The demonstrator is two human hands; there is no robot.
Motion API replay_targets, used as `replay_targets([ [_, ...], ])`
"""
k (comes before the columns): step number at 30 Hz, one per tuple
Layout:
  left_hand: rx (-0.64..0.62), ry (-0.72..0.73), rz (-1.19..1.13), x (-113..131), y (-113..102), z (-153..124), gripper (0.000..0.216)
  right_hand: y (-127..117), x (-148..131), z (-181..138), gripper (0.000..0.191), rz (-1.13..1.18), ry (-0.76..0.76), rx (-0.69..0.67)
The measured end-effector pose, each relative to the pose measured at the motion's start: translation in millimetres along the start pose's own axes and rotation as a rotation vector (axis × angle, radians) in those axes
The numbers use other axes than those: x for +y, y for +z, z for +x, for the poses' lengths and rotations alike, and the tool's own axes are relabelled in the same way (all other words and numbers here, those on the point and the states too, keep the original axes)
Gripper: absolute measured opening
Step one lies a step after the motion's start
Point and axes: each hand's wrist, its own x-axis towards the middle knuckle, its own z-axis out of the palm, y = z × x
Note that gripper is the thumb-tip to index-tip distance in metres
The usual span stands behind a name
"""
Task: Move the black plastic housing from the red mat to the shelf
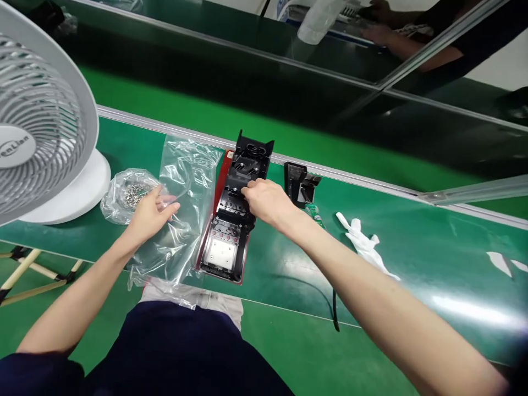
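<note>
Head view: a worker at a green bench point(412, 258) leans over a long black plastic housing point(231, 220), which lies lengthwise away from the body on a red backing, its open side up so the inner ribs and a pale square panel at the near end are exposed. The right hand point(266, 201) rests on the middle of the housing, fingertips pinched narrow on a small part there; what they grip is too small to tell. The left hand point(150, 214) lies loosely open on a clear plastic bag point(185, 181) spread flat just beside the housing, fingers touching the film and holding nothing. Near that hand sits a smaller bag of small metal parts point(130, 192), mouth open, within easy reach. A white desk fan point(45, 132) stands at the bench's left end. Beyond the housing lies a smaller black part point(301, 184); a white glove point(363, 242) lies discarded to the right. Another person's arm point(412, 47) shows at top right.
</note>
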Motion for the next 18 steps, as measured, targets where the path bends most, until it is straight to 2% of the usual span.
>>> replay_targets([
  [3, -0.039, -0.122, -0.084, 11.0, -1.3, 9.7, 0.039, -7.1, 9.5, -0.3, 0.015, -0.025, -0.023, -0.019],
  [6, -0.029, -0.165, -0.240, 23.6, -0.1, 17.7, 0.023, -28.3, 19.0, -11.8, 0.011, -0.021, -0.007, 0.011],
  [9, -0.123, -0.114, -0.381, 37.1, 6.2, 27.9, 0.022, -55.2, 25.3, -27.1, 0.007, 0.014, 0.007, 0.061],
  [12, -0.356, -0.057, -0.555, 50.7, 21.3, 41.5, 0.017, -71.5, 26.7, -32.3, 0.010, -0.001, -0.059, 0.098],
  [15, -0.596, -0.057, -0.769, 63.3, 44.5, 56.1, 0.038, -71.8, 27.2, -19.4, 0.013, -0.063, -0.166, 0.114],
  [16, -0.633, -0.052, -0.808, 67.3, 52.7, 61.0, 0.042, -70.0, 28.3, -12.4, 0.013, -0.077, -0.189, 0.127],
  [18, -0.620, -0.025, -0.824, 75.1, 67.3, 71.4, 0.042, -66.8, 32.6, 2.4, 0.016, -0.079, -0.216, 0.162],
])
